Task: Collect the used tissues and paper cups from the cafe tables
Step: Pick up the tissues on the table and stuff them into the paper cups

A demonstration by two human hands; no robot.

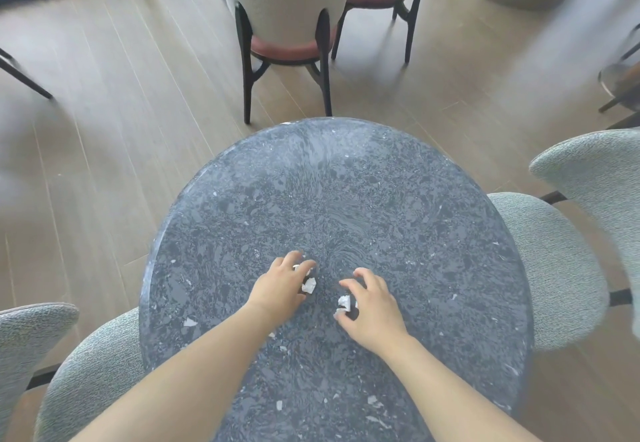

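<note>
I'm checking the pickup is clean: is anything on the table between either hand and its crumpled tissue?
Nothing visible. The left hand curls round the left tissue, and the right hand round the right tissue, both on the stone table.

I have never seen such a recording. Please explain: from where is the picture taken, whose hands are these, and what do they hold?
There is no machine: a person wears a camera on the head, which looks down at their own bare arms. The left hand curls its fingers over the left tissue, a crumpled white scrap. The right hand grips the right tissue in the same way. Below them is a round dark speckled table, with a grey padded chair on its right.
</note>
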